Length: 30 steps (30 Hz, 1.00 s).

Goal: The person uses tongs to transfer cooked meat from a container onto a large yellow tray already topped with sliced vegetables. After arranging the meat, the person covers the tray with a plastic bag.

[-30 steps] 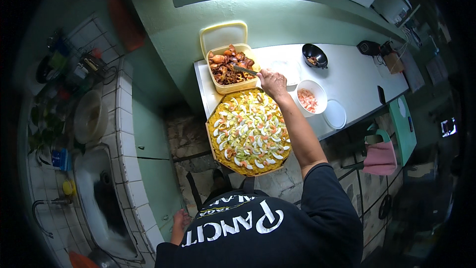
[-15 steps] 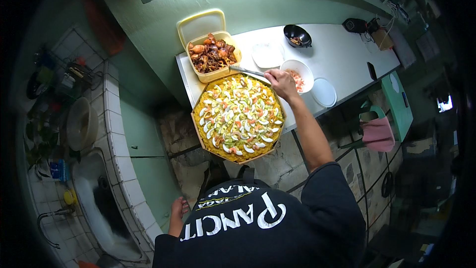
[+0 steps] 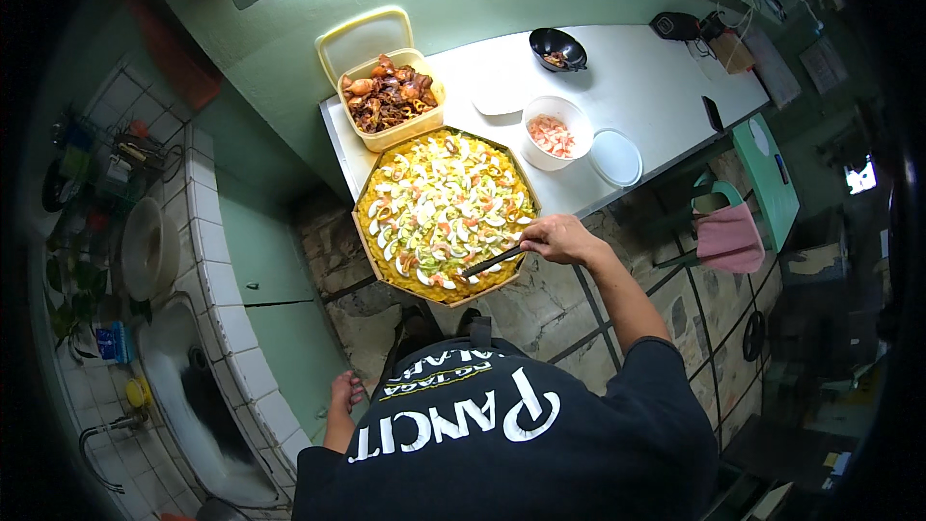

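A large eight-sided tray [image 3: 388, 281] holds yellow noodles [image 3: 410, 150] topped with egg slices, shrimp and chopped greens. It juts over the table's near edge. My right hand [image 3: 559, 237] is closed around the handle of a pair of tongs [image 3: 497, 260]. Their tips reach down to the topping at the near right part of the tray. Whether anything sits between the tips is too small to tell. At my left side, away from the food, my left hand [image 3: 346, 390] hangs with loosely bent, parted fingers and nothing in it.
A yellow lidded tub [image 3: 405, 127] of glossy brown food adjoins the tray's far left. Behind lie a white dish [image 3: 499, 101], a white bowl [image 3: 532, 147] of pink pieces, a pale round lid [image 3: 615, 158] and a black bowl [image 3: 569, 42]. A sink [image 3: 164, 396] is left.
My right hand has brought the tongs from near the yellow tub toward me, down to the tray's near right part. The whole view has shifted slightly. My left hand stays at my side.
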### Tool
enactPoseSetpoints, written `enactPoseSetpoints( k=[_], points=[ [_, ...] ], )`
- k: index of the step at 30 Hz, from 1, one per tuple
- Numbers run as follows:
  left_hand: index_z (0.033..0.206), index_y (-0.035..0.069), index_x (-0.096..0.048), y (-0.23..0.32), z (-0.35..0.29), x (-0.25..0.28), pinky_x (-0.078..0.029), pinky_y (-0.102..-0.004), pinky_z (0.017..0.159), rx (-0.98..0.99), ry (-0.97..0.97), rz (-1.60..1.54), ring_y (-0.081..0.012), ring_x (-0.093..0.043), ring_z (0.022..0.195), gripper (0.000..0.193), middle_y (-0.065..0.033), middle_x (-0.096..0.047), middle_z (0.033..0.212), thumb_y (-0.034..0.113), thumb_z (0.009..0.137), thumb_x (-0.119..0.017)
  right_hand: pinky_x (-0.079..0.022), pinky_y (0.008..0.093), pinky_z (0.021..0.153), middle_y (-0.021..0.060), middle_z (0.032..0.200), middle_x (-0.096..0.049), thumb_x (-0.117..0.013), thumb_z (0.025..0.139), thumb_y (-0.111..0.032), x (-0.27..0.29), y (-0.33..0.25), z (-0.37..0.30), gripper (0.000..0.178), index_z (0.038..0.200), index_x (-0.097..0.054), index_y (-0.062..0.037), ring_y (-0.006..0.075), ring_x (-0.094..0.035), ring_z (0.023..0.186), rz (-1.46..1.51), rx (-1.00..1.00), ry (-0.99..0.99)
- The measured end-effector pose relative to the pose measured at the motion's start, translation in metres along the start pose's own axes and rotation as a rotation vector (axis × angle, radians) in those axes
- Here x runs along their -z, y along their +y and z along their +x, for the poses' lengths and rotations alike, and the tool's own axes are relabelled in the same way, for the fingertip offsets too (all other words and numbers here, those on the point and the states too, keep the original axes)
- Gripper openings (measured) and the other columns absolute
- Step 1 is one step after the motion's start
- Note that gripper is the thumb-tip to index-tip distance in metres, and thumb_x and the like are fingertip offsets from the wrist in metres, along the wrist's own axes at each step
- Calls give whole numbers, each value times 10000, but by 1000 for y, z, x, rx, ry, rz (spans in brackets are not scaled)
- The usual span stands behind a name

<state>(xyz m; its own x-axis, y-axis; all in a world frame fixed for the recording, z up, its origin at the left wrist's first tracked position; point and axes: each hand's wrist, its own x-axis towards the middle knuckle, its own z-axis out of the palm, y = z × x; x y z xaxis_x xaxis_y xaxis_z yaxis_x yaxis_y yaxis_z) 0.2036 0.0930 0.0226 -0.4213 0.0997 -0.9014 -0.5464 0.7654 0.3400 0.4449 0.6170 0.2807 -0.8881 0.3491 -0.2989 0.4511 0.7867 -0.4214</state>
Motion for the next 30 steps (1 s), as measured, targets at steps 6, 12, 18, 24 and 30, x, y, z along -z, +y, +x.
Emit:
enactPoseSetpoints(
  k=[6,12,18,24,30],
  points=[
    [1257,179,-500,6,1,1,-472,-295,525,21,5,-88,-142,-590,736,355,-5,-588,968,348,957,-414,-495,391,726,89,869,-675,-617,859,-335,19,11,18,245,924,-702,-114,273,-640,827,138,4,94],
    [1274,183,-491,4,11,6,-472,-334,556,7,-40,86,-151,-589,735,375,-9,-583,990,358,950,-420,-507,417,723,107,867,-675,-522,912,-325,50,20,131,268,931,-685,-112,292,-657,818,-13,-143,689],
    [1313,187,-457,-14,45,29,-463,-371,631,56,-70,-140,-165,-586,788,404,-28,-582,1031,360,949,-419,-509,462,747,116,951,-645,-535,902,-308,41,-11,249,224,948,-657,-127,331,-644,868,-256,-248,549],
    [1318,174,-461,-43,90,63,-453,-369,615,46,-80,-229,-177,-602,787,408,-34,-608,1042,353,954,-415,-499,455,760,141,946,-658,-532,905,-329,44,-22,285,247,972,-655,-125,316,-643,907,-256,-347,416],
    [1294,149,-475,-31,109,89,-463,-355,592,73,-137,-96,-194,-613,802,408,-40,-612,1017,355,943,-449,-496,449,765,113,910,-676,-515,908,-366,58,-27,235,262,949,-664,-155,306,-647,875,-131,-395,530]
  ],
)
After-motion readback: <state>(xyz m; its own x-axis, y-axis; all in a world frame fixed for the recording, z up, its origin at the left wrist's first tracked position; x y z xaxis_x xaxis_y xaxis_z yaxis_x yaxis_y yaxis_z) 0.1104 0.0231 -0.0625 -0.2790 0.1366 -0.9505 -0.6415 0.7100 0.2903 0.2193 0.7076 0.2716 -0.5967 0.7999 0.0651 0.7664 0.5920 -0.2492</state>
